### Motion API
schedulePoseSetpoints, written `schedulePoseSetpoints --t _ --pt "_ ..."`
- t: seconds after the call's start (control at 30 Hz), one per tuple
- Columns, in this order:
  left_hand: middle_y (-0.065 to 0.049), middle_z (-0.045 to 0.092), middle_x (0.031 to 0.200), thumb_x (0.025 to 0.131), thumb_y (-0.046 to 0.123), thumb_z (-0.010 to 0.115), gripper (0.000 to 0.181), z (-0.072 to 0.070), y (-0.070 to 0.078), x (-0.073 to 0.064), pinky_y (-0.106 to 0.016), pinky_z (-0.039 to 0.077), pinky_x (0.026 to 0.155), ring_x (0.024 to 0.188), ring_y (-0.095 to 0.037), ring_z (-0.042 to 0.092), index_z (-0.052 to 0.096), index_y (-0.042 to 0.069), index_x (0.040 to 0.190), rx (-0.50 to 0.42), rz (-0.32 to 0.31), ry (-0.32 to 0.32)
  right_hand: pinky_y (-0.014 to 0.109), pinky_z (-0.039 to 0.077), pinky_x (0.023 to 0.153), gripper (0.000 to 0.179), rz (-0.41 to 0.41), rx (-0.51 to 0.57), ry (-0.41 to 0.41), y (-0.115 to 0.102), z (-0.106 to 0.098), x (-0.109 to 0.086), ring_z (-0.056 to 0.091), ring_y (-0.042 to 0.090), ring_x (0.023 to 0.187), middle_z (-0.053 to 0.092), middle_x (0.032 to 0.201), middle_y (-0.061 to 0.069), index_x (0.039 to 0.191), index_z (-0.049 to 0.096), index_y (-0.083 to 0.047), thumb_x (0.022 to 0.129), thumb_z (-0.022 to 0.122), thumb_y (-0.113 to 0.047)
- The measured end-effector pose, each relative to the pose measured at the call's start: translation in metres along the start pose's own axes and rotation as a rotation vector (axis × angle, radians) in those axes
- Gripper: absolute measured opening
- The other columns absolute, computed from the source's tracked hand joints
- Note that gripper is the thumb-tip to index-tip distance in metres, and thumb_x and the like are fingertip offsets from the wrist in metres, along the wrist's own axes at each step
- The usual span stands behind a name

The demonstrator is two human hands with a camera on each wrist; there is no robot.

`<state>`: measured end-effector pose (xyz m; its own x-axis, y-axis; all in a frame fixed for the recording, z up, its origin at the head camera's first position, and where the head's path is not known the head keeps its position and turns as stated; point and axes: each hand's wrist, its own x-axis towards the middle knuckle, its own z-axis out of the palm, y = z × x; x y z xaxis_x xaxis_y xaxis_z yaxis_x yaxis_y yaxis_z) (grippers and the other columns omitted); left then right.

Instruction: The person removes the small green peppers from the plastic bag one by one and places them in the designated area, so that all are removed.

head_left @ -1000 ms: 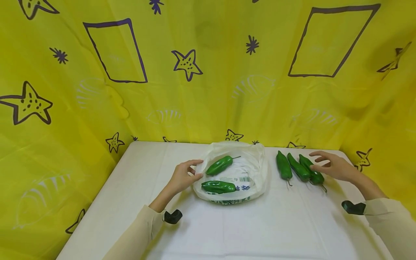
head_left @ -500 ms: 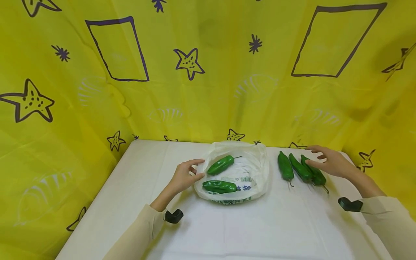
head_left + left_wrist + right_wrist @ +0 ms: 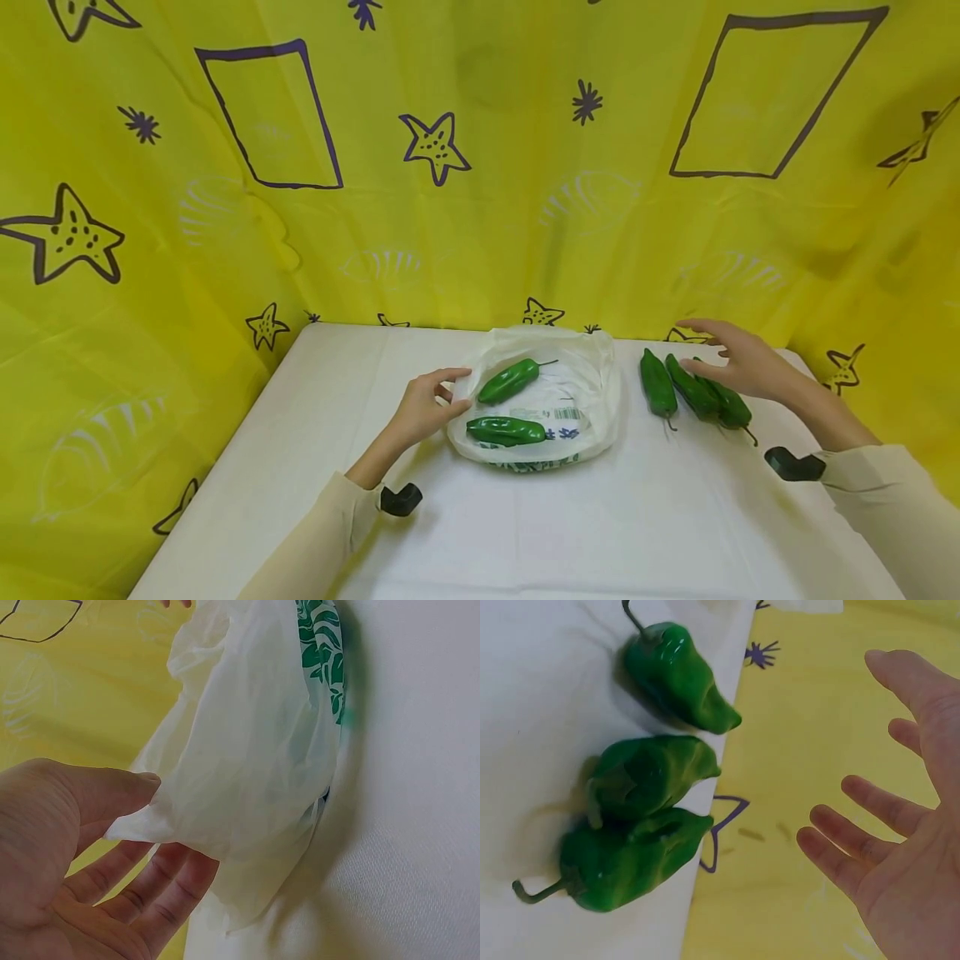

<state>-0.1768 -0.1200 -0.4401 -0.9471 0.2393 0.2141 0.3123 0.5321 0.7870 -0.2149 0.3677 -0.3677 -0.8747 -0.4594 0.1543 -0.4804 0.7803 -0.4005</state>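
Observation:
A white plastic bag [image 3: 585, 358] with green print lies with its mouth open on the table, two green peppers inside: one farther back [image 3: 508, 382], one nearer the front [image 3: 506, 431]. At the bag's left rim is my left hand [image 3: 422, 408], thumb and fingers apart around a corner of the plastic [image 3: 225, 787]; whether it presses there I cannot tell. To the bag's right lie three green peppers, a left one [image 3: 657, 383], a middle one [image 3: 690, 387] and a right one [image 3: 733, 408]. My right hand [image 3: 738, 360] hovers above the right pepper, fingers spread, holding nothing.
A white cloth covers the table [image 3: 480, 533]. Yellow curtain [image 3: 480, 233] with drawn stars surrounds its back and sides. A dark wrist camera sits at each wrist, the left one [image 3: 401, 499] and the right one [image 3: 793, 464].
My right hand has moved left and slightly up, over the peppers on the table. The left hand and the bag stay nearly where they were, and every pepper lies in the same place.

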Motion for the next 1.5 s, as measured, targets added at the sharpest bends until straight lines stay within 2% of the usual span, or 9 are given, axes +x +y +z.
schedulePoseSetpoints --t 0.4,0.57,0.73,1.13,1.5 --pt "-0.015 0.069 0.122 0.085 0.005 0.082 0.049 0.001 -0.001 0.001 -0.023 0.05 0.058 0.079 -0.015 0.066 0.069 0.007 0.132 0.002 0.003 -0.006 0.064 0.051 0.09 0.064 -0.103 0.016 0.018 -0.03 0.003 0.013 0.058 0.048 0.116 0.053 0.141 0.027 0.147 0.049 0.0 0.094 0.077 -0.021" --pt "-0.015 0.069 0.122 0.085 0.005 0.082 0.049 0.001 -0.001 0.001 -0.023 0.051 0.059 0.079 -0.015 0.066 0.069 0.007 0.132 0.013 0.003 -0.005 0.063 0.051 0.091 0.063 -0.127 0.026 0.016 -0.043 0.004 0.019 0.059 0.043 0.114 0.054 0.143 0.024 0.147 0.051 -0.003 0.093 0.077 -0.022" --pt "-0.015 0.069 0.122 0.085 0.005 0.082 0.049 0.001 0.0 0.001 -0.023 0.051 0.059 0.079 -0.015 0.066 0.069 0.008 0.132 0.01 -0.002 -0.004 0.061 0.051 0.092 0.063 -0.142 0.02 0.014 -0.052 0.006 0.026 0.061 0.043 0.114 0.054 0.144 0.024 0.146 0.052 -0.003 0.092 0.079 -0.021" --pt "-0.014 0.068 0.124 0.085 0.005 0.082 0.047 0.001 -0.001 0.0 -0.023 0.05 0.058 0.079 -0.015 0.066 0.07 0.007 0.131 -0.013 -0.012 -0.005 0.061 0.05 0.095 0.063 -0.178 0.047 -0.028 -0.076 0.014 0.042 0.059 0.044 0.12 0.055 0.145 0.021 0.146 0.054 -0.005 0.092 0.08 -0.025" --pt "-0.015 0.069 0.124 0.086 0.005 0.082 0.048 0.001 -0.001 0.001 -0.023 0.051 0.059 0.08 -0.016 0.067 0.069 0.006 0.132 0.011 0.004 -0.01 0.06 0.05 0.097 0.062 -0.26 0.066 -0.083 -0.097 0.022 0.061 0.061 0.043 0.118 0.057 0.145 0.017 0.145 0.054 -0.003 0.092 0.079 -0.023"
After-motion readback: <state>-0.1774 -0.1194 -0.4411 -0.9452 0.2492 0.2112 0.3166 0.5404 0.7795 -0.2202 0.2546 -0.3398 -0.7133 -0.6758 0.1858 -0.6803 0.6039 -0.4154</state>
